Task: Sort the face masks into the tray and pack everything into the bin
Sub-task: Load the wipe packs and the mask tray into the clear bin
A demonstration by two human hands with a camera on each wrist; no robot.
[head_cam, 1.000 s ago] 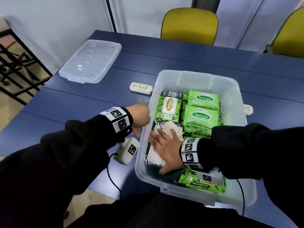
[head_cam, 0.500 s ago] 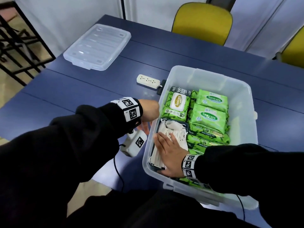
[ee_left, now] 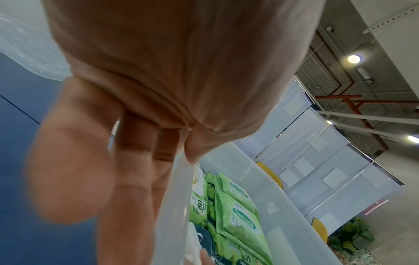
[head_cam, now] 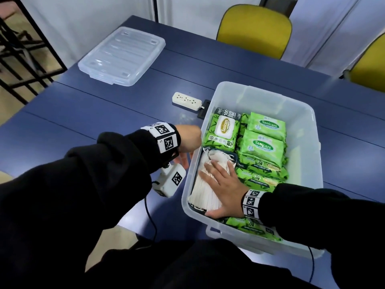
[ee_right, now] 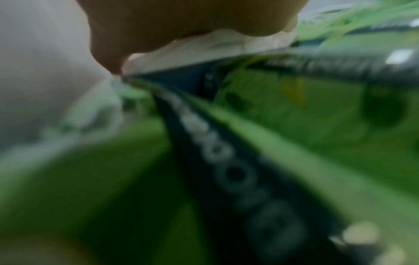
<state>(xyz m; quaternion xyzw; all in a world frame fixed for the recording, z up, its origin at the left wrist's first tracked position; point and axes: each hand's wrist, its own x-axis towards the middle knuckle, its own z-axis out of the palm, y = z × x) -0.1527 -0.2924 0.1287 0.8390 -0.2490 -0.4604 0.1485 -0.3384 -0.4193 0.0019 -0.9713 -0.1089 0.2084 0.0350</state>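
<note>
Lay flat, the right hand [head_cam: 221, 189], fingers straight and slightly spread over the white face masks [head_cam: 205, 184], thumb along the near edge; seemingly pressed the stack down to seat it level. Sat in the dark tray [head_cam: 234, 157], those masks, with the tray inside the clear bin [head_cam: 300, 130] at its 8 o'clock corner, tucked against the left wall. Filled the rest of the bin, green wipe packs [head_cam: 263, 146] from 12 to 4 o'clock, wedged close so the tray could not slide. Rested on the bin's outer left wall at 9 o'clock, the left hand [head_cam: 188, 139], fingers straight and close together down the outside in the wrist view, thumb apart; probably braced the bin against the push. Lay well apart at 10 o'clock on the blue table [head_cam: 83, 113], the clear lid [head_cam: 121, 55]; not yet fitted. Too blurred to add much, the right wrist view.
</note>
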